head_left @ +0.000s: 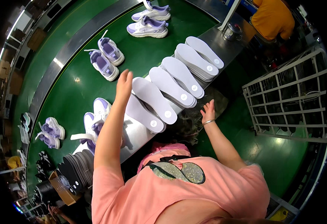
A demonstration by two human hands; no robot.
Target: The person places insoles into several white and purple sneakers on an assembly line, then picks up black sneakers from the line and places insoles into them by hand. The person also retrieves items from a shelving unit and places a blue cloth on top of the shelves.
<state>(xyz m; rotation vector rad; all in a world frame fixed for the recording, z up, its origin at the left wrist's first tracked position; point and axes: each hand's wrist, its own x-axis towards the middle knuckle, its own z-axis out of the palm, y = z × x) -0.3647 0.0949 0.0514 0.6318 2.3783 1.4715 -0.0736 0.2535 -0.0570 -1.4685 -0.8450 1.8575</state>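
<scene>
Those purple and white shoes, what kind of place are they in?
Probably a shoe factory: the matching shoes sit in pairs on what looks like a green belt, with piles of pale insoles along its metal edge.

Reaches well forward with the left arm, holding the left hand nearly edge-on to view — with fingers extended close together. Extends the right arm forward but less far, angling it slightly leftward, with the right hand unclenched — its fingers parted and loosely bent.
</scene>
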